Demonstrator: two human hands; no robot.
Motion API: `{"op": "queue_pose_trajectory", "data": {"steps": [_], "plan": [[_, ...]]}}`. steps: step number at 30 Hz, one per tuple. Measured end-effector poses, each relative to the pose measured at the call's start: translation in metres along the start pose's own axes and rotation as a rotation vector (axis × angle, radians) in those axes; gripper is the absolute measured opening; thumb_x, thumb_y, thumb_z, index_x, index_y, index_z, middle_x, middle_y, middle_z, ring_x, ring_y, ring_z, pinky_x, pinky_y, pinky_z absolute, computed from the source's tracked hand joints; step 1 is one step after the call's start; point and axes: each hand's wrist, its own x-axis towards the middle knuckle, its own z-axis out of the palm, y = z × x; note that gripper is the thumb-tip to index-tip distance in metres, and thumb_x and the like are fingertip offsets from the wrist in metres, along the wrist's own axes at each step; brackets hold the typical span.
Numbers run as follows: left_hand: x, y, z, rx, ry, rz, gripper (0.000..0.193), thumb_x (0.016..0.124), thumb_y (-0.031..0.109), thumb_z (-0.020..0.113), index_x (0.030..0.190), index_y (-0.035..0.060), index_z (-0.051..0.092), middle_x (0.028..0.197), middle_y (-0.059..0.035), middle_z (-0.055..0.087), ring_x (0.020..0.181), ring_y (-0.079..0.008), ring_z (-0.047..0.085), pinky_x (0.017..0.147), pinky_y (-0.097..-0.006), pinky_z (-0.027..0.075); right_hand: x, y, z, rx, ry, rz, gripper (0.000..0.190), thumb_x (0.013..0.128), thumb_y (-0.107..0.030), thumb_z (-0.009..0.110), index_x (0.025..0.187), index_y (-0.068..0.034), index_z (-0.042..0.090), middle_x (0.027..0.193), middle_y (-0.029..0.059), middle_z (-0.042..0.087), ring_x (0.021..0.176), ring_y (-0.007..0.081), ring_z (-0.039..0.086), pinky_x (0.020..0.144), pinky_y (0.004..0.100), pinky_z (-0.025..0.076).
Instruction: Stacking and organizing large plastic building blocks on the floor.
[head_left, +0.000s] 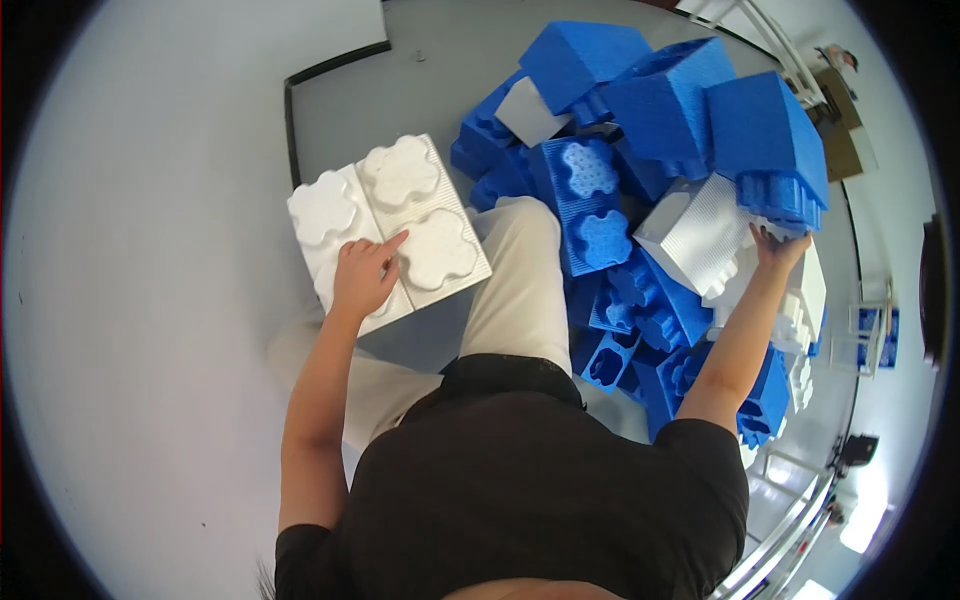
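Observation:
My left hand (367, 271) lies on top of white studded foam blocks (439, 251) set side by side at my knees. Its index finger stretches out towards a lobed stud, and nothing is grasped in it. My right hand (781, 250) reaches out to the pile on my right. Its fingers are at the underside of a large blue foam block (769, 139), by its studs and a bit of white. Whether they grip the block or only touch it is hidden. A white ribbed block (694, 229) lies just left of that hand.
Blue foam blocks (581, 225) are heaped in front of and beside my right knee, some with hollow sockets. Several white blocks (799, 315) lie among them. A low grey wall (187, 225) stands on the left. White metal rails (780, 45) run along the far right.

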Motion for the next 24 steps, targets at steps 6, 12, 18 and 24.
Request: {"op": "queue_pose_trajectory", "data": {"steps": [6,12,18,24], "plan": [[0.0,0.0,0.0,-0.01,-0.002,-0.006,0.045,0.087,0.011,0.062,0.132,0.0186,0.065,0.077,-0.0025,0.062,0.085,-0.0227,0.057,0.09,-0.0412,0.041,-0.041,0.018,0.013,0.036,0.188,-0.034,0.09,0.092,-0.053,0.054,0.16,-0.012,0.011,0.162,0.0238,0.005,0.147,0.0468,0.022,0.114,0.0658,0.027],[-0.007,-0.008,0.003,-0.046,0.169,0.007,0.044,0.086,0.01,0.063,0.13,0.0124,0.065,0.094,-0.0064,0.063,0.091,-0.0266,0.057,0.094,-0.0417,0.043,-0.15,0.098,0.049,-0.472,0.108,-0.52,0.045,0.099,-0.031,0.056,0.128,0.004,0.051,0.122,0.0172,0.055,0.109,0.0264,0.057,0.101,0.0394,0.048],[0.001,-0.015,0.001,0.348,0.402,-0.449,0.05,0.093,0.02,0.059,0.142,0.013,0.054,0.144,-0.0106,0.053,0.14,-0.0354,0.04,0.112,-0.0611,0.029,-0.291,0.18,0.14,-0.971,-1.363,-0.761,0.081,0.073,-0.022,0.085,0.142,-0.007,0.046,0.139,0.0216,0.047,0.131,0.0401,0.042,0.111,0.0476,0.035],[0.003,-0.021,0.018,0.33,0.269,-0.675,0.057,0.098,0.04,0.052,0.151,0.0207,0.044,0.162,-0.0072,0.032,0.151,-0.0347,0.02,0.114,-0.0672,0.022,-0.332,0.249,0.215,-1.273,-1.824,-1.031,0.119,0.062,-0.035,0.09,0.158,-0.018,0.021,0.147,0.0282,0.035,0.137,0.0482,0.034,0.115,0.0607,0.026]]}}
